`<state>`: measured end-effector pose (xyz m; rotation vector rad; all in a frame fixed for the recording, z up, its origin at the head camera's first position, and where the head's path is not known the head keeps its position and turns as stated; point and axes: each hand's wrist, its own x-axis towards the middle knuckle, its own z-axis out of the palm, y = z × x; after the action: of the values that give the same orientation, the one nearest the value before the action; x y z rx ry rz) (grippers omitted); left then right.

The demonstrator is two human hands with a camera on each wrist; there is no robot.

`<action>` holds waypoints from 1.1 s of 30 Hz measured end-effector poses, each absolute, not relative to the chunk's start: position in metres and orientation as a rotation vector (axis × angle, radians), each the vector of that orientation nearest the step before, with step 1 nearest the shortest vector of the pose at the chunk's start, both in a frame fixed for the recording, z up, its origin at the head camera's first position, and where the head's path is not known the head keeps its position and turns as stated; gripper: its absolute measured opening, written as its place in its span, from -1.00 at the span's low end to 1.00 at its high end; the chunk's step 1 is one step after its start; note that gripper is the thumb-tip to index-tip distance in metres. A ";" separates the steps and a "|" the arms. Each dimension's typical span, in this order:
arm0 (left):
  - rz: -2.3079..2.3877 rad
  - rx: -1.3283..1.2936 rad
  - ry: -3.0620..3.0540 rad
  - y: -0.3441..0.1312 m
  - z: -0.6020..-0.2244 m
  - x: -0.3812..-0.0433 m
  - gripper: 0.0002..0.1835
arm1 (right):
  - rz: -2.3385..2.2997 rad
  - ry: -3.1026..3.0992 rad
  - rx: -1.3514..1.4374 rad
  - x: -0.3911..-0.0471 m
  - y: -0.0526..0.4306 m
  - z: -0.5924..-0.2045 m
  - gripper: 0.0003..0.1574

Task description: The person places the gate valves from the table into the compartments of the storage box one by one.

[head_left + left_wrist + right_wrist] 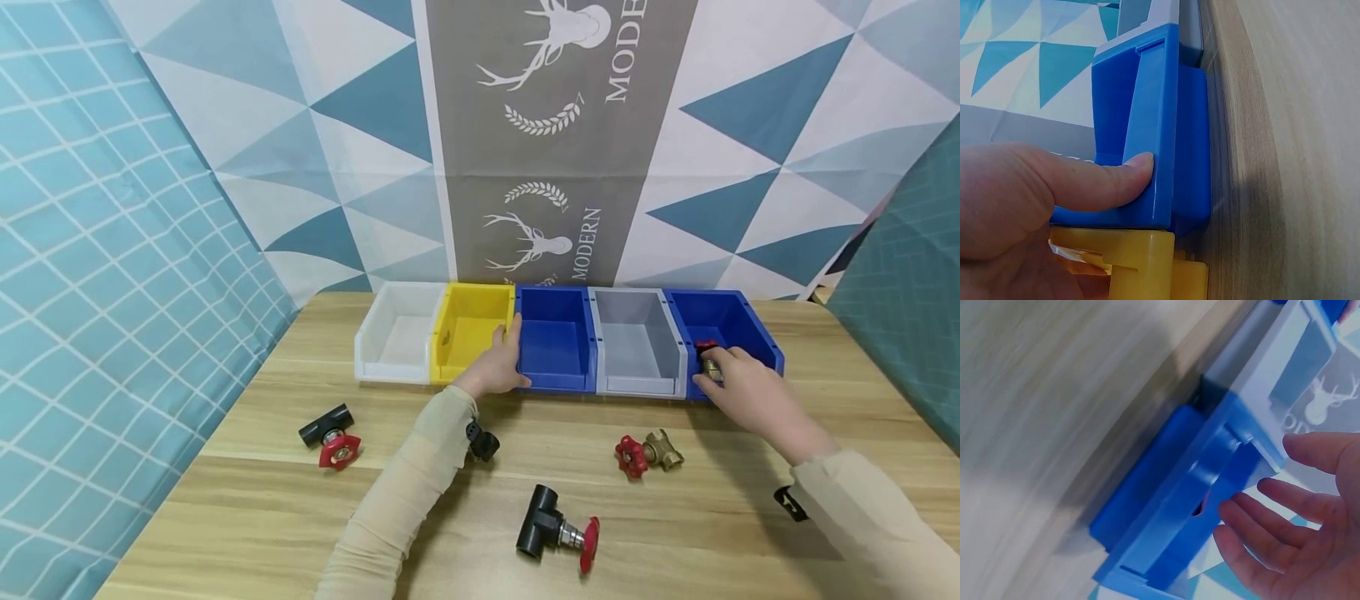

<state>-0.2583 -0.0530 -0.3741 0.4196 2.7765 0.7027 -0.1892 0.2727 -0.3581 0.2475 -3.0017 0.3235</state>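
My left hand [497, 363] holds the shared edge of the middle blue bin [553, 346] and the yellow bin [474, 333]. In the left wrist view its thumb lies on the blue bin's front lip, with the fingers on the yellow side. My right hand [750, 396] is over the front of the right-end blue bin [708, 310]. In that bin, a brass valve [712, 370] with a red handwheel shows beside its fingertips. The right wrist view shows this hand [1297, 531] with spread, relaxed fingers and nothing between them; only a red bit [1199, 508] shows inside the bin.
A white bin [397, 333] and a grey bin [637, 337] complete the row against the patterned backdrop. On the wooden table lie a brass valve with red handwheel [663, 450] and two black tee valves with red handwheels, one left [327, 425], one in front [540, 527].
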 end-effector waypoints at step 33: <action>0.672 0.411 2.792 -0.052 -0.375 -0.259 0.15 | 0.323 -2.903 0.422 -0.155 0.231 -0.342 -0.50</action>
<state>-0.2592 -0.0524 -0.3747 0.4106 2.7921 0.6720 -0.1547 0.2305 -0.3421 0.4216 -2.9034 0.3226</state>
